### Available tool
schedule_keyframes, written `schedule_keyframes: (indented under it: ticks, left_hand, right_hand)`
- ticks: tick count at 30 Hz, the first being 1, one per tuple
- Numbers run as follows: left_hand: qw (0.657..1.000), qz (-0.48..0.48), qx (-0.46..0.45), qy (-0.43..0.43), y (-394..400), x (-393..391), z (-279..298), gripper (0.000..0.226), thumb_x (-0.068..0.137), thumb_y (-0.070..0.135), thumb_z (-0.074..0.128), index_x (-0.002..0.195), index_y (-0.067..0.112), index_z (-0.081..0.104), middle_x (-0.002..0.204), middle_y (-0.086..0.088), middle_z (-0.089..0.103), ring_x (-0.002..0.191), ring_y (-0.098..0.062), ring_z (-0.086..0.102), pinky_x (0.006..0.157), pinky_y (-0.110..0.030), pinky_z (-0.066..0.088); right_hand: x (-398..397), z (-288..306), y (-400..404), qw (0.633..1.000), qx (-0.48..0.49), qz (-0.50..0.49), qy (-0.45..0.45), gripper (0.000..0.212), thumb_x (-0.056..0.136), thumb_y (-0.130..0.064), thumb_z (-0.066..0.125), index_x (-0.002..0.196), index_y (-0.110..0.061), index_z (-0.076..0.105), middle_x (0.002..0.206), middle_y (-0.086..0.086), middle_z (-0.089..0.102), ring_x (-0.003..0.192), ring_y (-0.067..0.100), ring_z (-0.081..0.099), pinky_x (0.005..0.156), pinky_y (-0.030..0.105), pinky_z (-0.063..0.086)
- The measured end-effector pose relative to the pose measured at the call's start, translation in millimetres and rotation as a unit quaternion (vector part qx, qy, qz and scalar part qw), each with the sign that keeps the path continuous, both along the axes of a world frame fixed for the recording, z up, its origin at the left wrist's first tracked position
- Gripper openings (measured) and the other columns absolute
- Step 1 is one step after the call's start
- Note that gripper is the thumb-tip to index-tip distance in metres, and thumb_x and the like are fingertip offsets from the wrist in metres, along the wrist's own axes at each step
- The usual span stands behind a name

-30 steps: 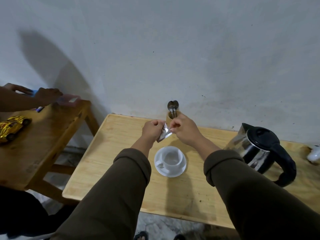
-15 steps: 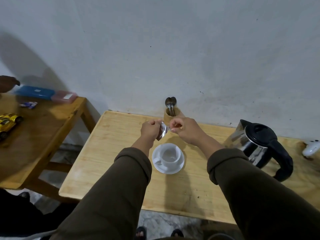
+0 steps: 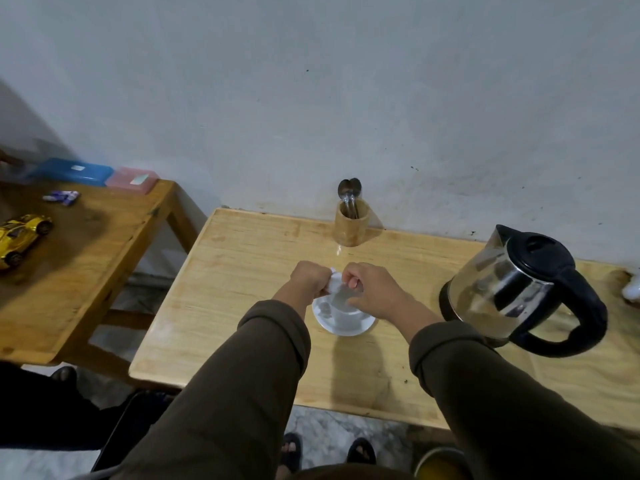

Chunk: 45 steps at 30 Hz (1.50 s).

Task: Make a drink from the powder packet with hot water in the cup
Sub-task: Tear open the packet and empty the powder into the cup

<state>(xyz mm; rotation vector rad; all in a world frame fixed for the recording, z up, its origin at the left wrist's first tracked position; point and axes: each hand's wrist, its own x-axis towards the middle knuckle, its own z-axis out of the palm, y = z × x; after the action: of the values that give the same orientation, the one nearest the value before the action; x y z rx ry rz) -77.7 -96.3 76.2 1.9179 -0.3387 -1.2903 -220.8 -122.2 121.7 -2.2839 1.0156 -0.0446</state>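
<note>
Both hands pinch a small silvery powder packet (image 3: 335,285) between them, just above a white cup (image 3: 341,308) on a white saucer (image 3: 332,325). My left hand (image 3: 308,278) grips the packet's left end and my right hand (image 3: 370,289) grips its right end. The hands and the packet hide most of the cup. A steel kettle (image 3: 512,289) with a black lid and handle stands to the right on the light wooden table (image 3: 235,306).
A wooden holder (image 3: 350,221) with spoons stands at the wall behind the cup. A small white object (image 3: 632,289) lies at the right edge. A second table (image 3: 86,258) on the left carries a yellow toy car (image 3: 20,233), blue and pink boxes and a small wrapper.
My hands and the packet have come down and nearer, from in front of the spoon holder to just over the cup. The other person's hands have left the left table.
</note>
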Motion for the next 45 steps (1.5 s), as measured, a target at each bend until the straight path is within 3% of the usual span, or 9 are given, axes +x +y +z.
schedule_keyframes:
  ticks: [3,9,15,19,23,26,30,38,45]
  left_hand:
    - [0.999,-0.018,0.035,-0.004,-1,-4,-4,0.013,0.085,-0.001,0.054,0.076,-0.005,0.062,0.094,-0.023,0.069,0.095,-0.035,0.069,0.092,-0.048,0.057]
    - [0.998,-0.023,0.063,0.016,-1,-12,13,0.026,0.089,-0.008,0.046,0.064,-0.002,0.049,0.035,-0.009,0.059,0.058,-0.023,0.066,0.084,-0.039,0.057]
    - [0.998,-0.018,0.042,0.05,-2,-9,15,0.022,0.096,0.008,0.048,0.093,-0.01,0.06,0.076,-0.02,0.066,0.06,-0.024,0.066,0.049,-0.024,0.059]
    - [0.999,-0.032,0.036,0.001,-5,-6,5,0.056,0.09,0.045,0.055,0.109,-0.006,0.064,0.103,-0.02,0.072,0.09,-0.034,0.073,0.087,-0.039,0.06]
    - [0.996,-0.064,0.037,-0.054,-3,-6,3,0.056,0.087,0.053,0.054,0.093,-0.001,0.069,0.09,-0.017,0.077,0.097,-0.033,0.072,0.095,-0.038,0.056]
    - [0.991,-0.085,0.046,-0.092,0,-9,8,0.05,0.09,0.052,0.052,0.075,0.006,0.066,0.058,-0.003,0.073,0.097,-0.029,0.073,0.099,-0.034,0.053]
    - [0.984,-0.113,0.033,-0.131,-1,-8,8,0.048,0.091,0.051,0.049,0.071,0.012,0.065,0.101,-0.013,0.076,0.104,-0.029,0.07,0.104,-0.035,0.048]
    - [0.971,-0.151,0.048,-0.177,1,-9,10,0.05,0.093,0.052,0.045,0.063,0.014,0.059,0.066,0.0,0.062,0.104,-0.029,0.069,0.103,-0.035,0.047]
    - [0.974,-0.141,0.047,-0.174,1,-10,11,0.051,0.092,0.053,0.047,0.06,0.015,0.056,0.059,0.003,0.058,0.102,-0.026,0.07,0.104,-0.035,0.047]
  right_hand:
    - [-1,-11,5,1.0,0.001,-0.022,0.005,0.021,0.074,-0.004,0.066,0.094,-0.007,0.062,0.087,0.0,0.051,0.079,0.016,0.048,0.069,0.023,0.039]
    - [-2,-22,5,0.998,-0.015,-0.053,-0.012,0.014,0.083,-0.007,0.058,0.094,-0.007,0.067,0.085,0.004,0.055,0.079,0.016,0.049,0.073,0.026,0.042]
    - [-8,-27,1,0.994,0.006,-0.102,-0.032,0.009,0.085,-0.011,0.062,0.09,-0.005,0.066,0.082,0.006,0.058,0.078,0.018,0.051,0.07,0.023,0.038]
    - [-9,-26,-2,0.99,0.031,-0.133,-0.033,0.011,0.085,-0.012,0.062,0.078,-0.018,0.056,0.077,0.003,0.057,0.074,0.019,0.05,0.068,0.022,0.035]
    - [-10,-28,-2,0.988,0.044,-0.148,-0.031,0.005,0.085,-0.012,0.063,0.083,-0.016,0.062,0.076,0.003,0.056,0.074,0.019,0.049,0.068,0.021,0.035]
    - [-10,-27,-3,0.986,0.057,-0.156,-0.033,0.013,0.085,-0.012,0.063,0.076,-0.019,0.056,0.076,0.003,0.056,0.073,0.019,0.049,0.067,0.021,0.035]
    - [-9,-25,-4,0.984,0.061,-0.163,-0.038,0.022,0.084,-0.01,0.064,0.069,-0.02,0.052,0.067,-0.001,0.052,0.071,0.019,0.048,0.064,0.02,0.036]
    - [-6,-21,-5,0.987,0.046,-0.156,-0.014,0.043,0.085,-0.01,0.063,0.054,-0.025,0.037,0.058,-0.005,0.044,0.068,0.02,0.045,0.051,0.017,0.032]
    - [-4,-19,-5,0.987,0.03,-0.155,0.003,0.043,0.085,-0.01,0.061,0.054,-0.023,0.035,0.059,-0.006,0.042,0.069,0.02,0.045,0.053,0.025,0.033]
